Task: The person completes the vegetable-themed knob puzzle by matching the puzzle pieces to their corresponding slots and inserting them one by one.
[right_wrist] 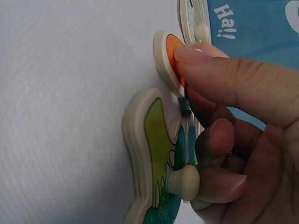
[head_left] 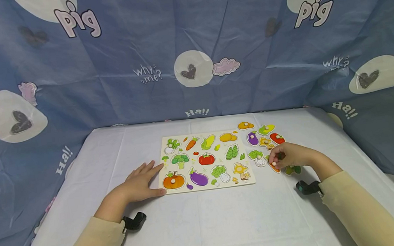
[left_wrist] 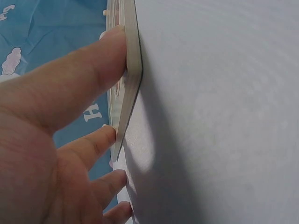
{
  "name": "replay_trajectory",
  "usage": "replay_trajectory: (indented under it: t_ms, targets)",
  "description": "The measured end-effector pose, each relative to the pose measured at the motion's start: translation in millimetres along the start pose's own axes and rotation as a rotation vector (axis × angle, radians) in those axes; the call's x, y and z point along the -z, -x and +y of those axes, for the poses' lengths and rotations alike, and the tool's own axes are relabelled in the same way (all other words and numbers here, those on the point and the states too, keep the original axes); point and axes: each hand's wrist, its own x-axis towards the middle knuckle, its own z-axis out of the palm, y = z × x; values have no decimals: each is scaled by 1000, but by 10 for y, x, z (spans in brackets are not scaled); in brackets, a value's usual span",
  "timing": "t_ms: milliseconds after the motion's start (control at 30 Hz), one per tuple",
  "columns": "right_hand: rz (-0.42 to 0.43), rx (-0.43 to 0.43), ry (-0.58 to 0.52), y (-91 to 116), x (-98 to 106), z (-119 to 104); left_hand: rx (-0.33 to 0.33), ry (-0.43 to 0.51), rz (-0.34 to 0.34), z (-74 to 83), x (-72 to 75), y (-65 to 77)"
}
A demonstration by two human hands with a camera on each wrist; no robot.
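A wooden vegetable puzzle board (head_left: 223, 186) lies on the table. My left hand (head_left: 137, 185) rests at its left side, thumb at the near corner and forefinger against the edge, fingers spread. To the right of the board, my right hand (head_left: 296, 155) pinches the carrot piece (right_wrist: 171, 56) between thumb and fingers; whether it is off the table I cannot tell. Close beside those fingers lies the broccoli piece (head_left: 293, 170), its knob (right_wrist: 184, 183) by the curled fingers in the right wrist view. Knobbed pumpkin (head_left: 173, 181) and radish (head_left: 172, 145) pieces sit in the board.
Around the right hand lie the cabbage (head_left: 256, 158), eggplant (head_left: 252, 138), mushroom (head_left: 265, 142), tomato (head_left: 277, 138), corn (head_left: 266, 129) and potato (head_left: 245, 125) pieces, close together. A white cloth covers the table; a blue printed curtain (head_left: 159, 99) hangs behind and at the sides.
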Motion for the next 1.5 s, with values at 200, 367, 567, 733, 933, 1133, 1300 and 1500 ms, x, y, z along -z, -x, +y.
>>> replay_trajectory:
  t_ms: [200, 367, 567, 733, 933, 1133, 1300, 1500]
  targets:
    - [8, -25, -1, -4, -15, -12, -3, -4, 5, -3, -6, -4]
    - [19, -33, 24, -6, -28, -19, -5, -11, 13, -1, -11, 1]
    - [39, -19, 34, 10, -22, -42, -1, -7, 10, -3, -12, 4]
    - [69, 17, 42, 16, -18, -65, 0, -6, 9, 3, -2, 9]
    - [122, 46, 81, 8, -41, -133, -5, -3, 9, 17, 8, 11]
    - [170, 65, 106, -25, -73, -155, -6, -4, 13, 10, 2, 8]
    - [214, 81, 117, -69, -95, -187, -8, -2, 14, 3, -2, 1]
    - [285, 106, 98, -153, -143, -268, -4, 5, 12, -5, -12, -1]
